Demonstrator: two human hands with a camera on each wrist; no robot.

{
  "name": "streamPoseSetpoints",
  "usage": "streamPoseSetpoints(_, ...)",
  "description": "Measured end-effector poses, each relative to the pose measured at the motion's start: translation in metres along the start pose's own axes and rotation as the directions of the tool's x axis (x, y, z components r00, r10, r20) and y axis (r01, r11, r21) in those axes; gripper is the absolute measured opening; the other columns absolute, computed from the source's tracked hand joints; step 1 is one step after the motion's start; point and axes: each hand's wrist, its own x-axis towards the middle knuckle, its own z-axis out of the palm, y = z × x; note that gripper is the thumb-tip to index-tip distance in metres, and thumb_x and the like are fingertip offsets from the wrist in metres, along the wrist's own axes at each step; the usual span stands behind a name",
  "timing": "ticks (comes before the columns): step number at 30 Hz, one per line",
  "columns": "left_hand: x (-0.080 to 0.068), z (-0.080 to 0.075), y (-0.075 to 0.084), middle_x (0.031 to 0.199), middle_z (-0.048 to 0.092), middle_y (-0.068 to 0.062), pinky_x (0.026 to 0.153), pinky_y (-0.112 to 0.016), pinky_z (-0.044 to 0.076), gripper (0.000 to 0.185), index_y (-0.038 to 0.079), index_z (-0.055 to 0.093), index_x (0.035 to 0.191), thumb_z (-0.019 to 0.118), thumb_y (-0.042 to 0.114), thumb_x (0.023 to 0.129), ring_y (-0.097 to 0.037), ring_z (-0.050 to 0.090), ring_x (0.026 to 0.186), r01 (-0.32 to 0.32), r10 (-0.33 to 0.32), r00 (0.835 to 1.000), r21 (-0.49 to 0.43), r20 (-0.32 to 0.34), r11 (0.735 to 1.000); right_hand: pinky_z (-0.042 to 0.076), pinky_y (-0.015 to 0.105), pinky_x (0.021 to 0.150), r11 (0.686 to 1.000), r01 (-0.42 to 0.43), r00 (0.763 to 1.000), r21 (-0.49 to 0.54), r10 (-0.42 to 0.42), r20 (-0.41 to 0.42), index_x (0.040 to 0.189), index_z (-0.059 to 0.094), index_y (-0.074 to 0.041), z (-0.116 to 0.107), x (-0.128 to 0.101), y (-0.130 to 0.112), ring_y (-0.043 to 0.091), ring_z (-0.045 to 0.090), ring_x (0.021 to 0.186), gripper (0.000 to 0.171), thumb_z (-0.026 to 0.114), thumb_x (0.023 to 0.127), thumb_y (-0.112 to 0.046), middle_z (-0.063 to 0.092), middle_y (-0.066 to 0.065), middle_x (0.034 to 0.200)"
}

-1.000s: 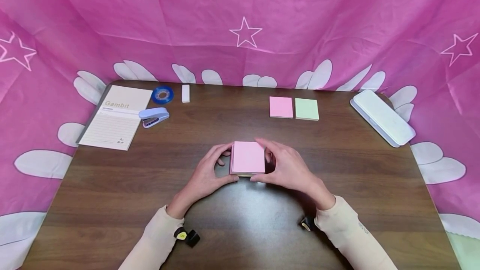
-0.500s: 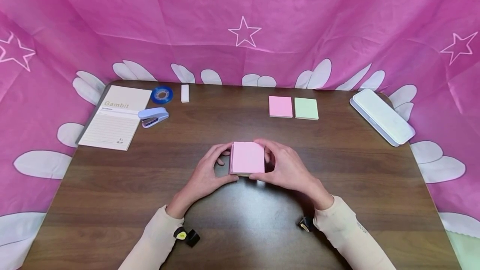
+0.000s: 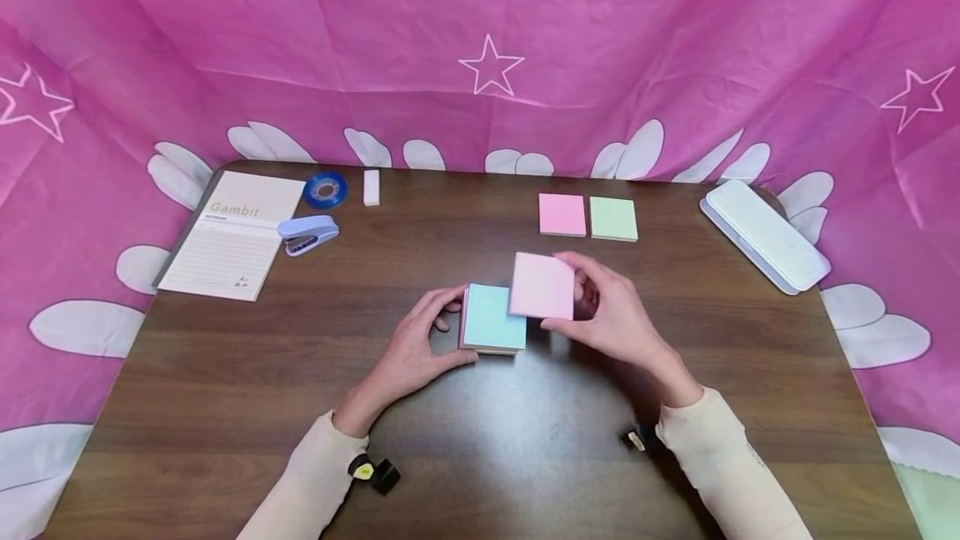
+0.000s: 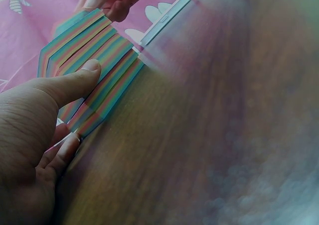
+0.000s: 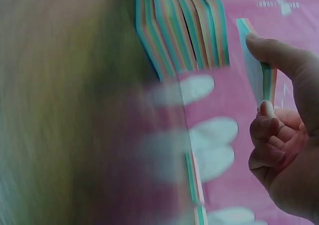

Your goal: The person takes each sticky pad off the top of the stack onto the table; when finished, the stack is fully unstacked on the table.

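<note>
The stack of sticky-note pads [image 3: 495,319], blue on top, sits on the brown worktop [image 3: 225,415], its striped, slightly staggered edges showing in both wrist views. The left hand [image 3: 412,347] holds the stack from its left side, thumb pressed along the near edge and fingers around the far left corner. The right hand [image 3: 611,315] pinches a pale pink pad [image 3: 542,286] between thumb and fingers; that pad is raised above the stack's far right corner, and the right wrist view shows a gap between the two. Beyond the stack, slightly to its right, lie a second pink pad [image 3: 562,215] and a light green pad [image 3: 613,218]. Well to the right of the stack, and farther back, is a white case [image 3: 768,236]. Beyond the stack to its left are a Gambit notebook [image 3: 232,244], a pale blue stapler [image 3: 309,233], a blue tape roll [image 3: 325,189] and a small white block [image 3: 371,187].
</note>
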Motion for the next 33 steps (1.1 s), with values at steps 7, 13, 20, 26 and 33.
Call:
streamPoseSetpoints(7,-0.002,0.001,0.000,0.154,0.056,-0.001,0.101,-0.036,0.053,0.098,0.020,0.050,0.166,0.102,0.021,0.083,-0.018,0.058,0.131,0.008,-0.008,1.000,-0.015,0.005,1.000,0.045,0.021,0.064,0.999,-0.033,0.997,0.007,0.033,-0.065,0.148,0.067,-0.011,-0.034,0.000,0.042,0.019,0.056,0.077,0.084,0.105,0.073,-0.010,0.062,0.005,0.092)
streamPoseSetpoints(13,-0.001,0.002,0.001,0.154,0.056,0.000,0.101,-0.035,0.053,0.098,0.022,0.050,0.166,0.102,0.023,0.084,-0.018,0.057,0.129,0.005,-0.005,1.000,-0.006,0.005,1.000,0.043,0.017,0.066,0.993,-0.113,0.990,-0.038,0.109,-0.095,0.150,0.064,-0.008,-0.065,-0.006,0.082,0.016,0.054,0.077,0.082,0.103,0.077,-0.007,0.061,0.009,0.093)
streamPoseSetpoints(20,-0.002,0.001,0.000,0.154,0.057,-0.001,0.100,-0.034,0.053,0.097,0.021,0.050,0.166,0.102,0.022,0.083,-0.019,0.058,0.130,-0.002,0.002,1.000,-0.009,-0.002,1.000,0.040,0.014,0.067,0.968,-0.235,0.963,-0.082,0.221,-0.155,0.152,0.061,-0.006,-0.093,-0.020,0.122,0.013,0.051,0.077,0.080,0.100,0.082,-0.007,0.058,0.012,0.096)
streamPoseSetpoints(26,-0.002,0.000,0.001,0.153,0.057,0.000,0.101,-0.036,0.053,0.097,0.022,0.051,0.166,0.102,0.023,0.083,-0.018,0.058,0.129,-0.002,0.002,1.000,-0.007,0.000,1.000,0.036,0.019,0.068,0.938,-0.313,0.942,-0.153,0.286,-0.173,0.153,0.059,-0.004,-0.108,-0.029,0.143,0.011,0.048,0.077,0.079,0.098,0.086,-0.015,0.056,0.012,0.097)
streamPoseSetpoints(33,-0.001,0.000,0.000,0.153,0.057,0.000,0.101,-0.034,0.052,0.097,0.021,0.051,0.166,0.101,0.022,0.084,-0.018,0.058,0.130,-0.005,0.005,1.000,-0.010,-0.003,1.000,0.036,0.030,0.071,0.913,-0.302,0.950,-0.272,0.265,-0.166,0.155,0.053,0.003,-0.115,-0.027,0.161,0.021,0.051,0.080,0.086,0.095,0.086,-0.027,0.058,0.011,0.094)
